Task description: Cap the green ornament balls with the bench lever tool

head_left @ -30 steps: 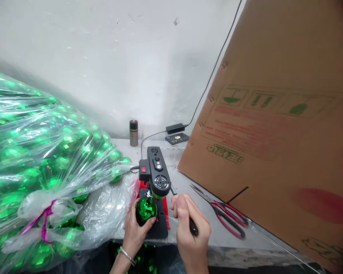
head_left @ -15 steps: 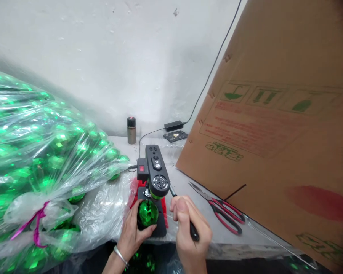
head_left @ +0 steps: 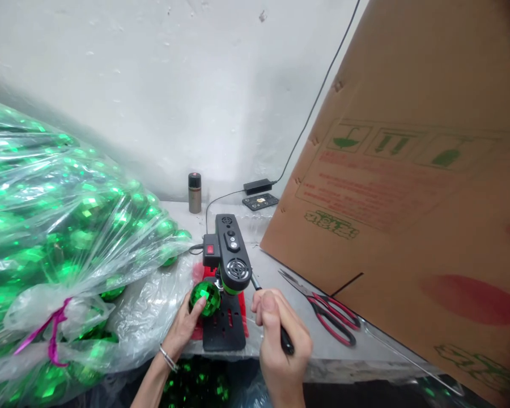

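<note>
My left hand [head_left: 183,326] grips a shiny green faceted ball [head_left: 205,298], thumb across its front, at the left side of a small black bench drill press [head_left: 233,249]. The ball hangs over the left edge of the machine's slotted black base plate [head_left: 224,334]. My right hand [head_left: 284,334] is wrapped round the black-handled lever [head_left: 287,341] on the machine's right side. A red switch [head_left: 210,249] sits on the machine's left. Under the base lies red material [head_left: 243,317]. The drill's tip is hidden behind its head and the ball.
Clear plastic bags of green balls [head_left: 76,226] fill the left. Scissors [head_left: 329,311] lie on the right, beside a large leaning cardboard box [head_left: 386,198]. Behind stand a small bottle [head_left: 194,193], a phone [head_left: 260,202] and a power adapter [head_left: 257,186]. More green balls [head_left: 195,385] show below the table edge.
My left hand has moved the green ball left and slightly up, away from under the drill head, uncovering the base plate. My right hand stays on the lever.
</note>
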The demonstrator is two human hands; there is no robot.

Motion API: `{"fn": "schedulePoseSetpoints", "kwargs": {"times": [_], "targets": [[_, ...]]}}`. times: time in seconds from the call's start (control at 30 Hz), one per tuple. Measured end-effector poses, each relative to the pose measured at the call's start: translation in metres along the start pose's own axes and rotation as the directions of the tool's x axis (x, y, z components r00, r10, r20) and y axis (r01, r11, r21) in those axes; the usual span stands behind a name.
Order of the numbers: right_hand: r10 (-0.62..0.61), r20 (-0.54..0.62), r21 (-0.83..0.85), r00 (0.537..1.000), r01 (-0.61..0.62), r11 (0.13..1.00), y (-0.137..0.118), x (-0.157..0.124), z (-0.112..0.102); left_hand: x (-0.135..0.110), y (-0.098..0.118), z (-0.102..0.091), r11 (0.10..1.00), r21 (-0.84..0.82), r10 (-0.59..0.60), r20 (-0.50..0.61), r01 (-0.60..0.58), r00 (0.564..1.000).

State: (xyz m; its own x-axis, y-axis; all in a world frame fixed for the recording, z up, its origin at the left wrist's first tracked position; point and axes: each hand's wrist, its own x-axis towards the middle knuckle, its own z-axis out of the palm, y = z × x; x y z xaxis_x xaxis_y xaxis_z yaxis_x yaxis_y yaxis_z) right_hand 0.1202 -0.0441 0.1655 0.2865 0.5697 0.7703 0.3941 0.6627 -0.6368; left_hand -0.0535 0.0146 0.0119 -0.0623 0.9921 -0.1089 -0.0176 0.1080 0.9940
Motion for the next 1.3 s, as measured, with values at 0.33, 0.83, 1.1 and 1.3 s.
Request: {"fn": "schedulePoseSetpoints", "kwargs": {"times": [0.33, 0.83, 1.1, 1.3], "targets": [[-0.014, 0.014, 0.001, 1.0, 0.014, 1.0, -0.001, 0.003, -0.001, -0.011, -0.007, 0.022, 0.922, 0.339, 0.15, 0.134, -0.188, 0.98], [-0.012, 0.025, -0.004, 1.0, 0.012, 1.0, 0.001, 0.001, -0.002, -0.009, -0.012, 0.029, 0.8, 0.496, 0.249, 0.235, -0.337, 0.939], [-0.011, 0.02, -0.006, 1.0, 0.011, 1.0, 0.0, 0.002, -0.002, -0.012, -0.027, 0.03, 0.831, 0.454, 0.284, 0.151, -0.322, 0.947], [-0.009, 0.031, -0.008, 0.999, 0.009, 1.0, 0.001, 0.001, -0.002, -0.008, -0.043, 0.046, 0.901, 0.308, 0.283, 0.117, -0.306, 0.952]]}}
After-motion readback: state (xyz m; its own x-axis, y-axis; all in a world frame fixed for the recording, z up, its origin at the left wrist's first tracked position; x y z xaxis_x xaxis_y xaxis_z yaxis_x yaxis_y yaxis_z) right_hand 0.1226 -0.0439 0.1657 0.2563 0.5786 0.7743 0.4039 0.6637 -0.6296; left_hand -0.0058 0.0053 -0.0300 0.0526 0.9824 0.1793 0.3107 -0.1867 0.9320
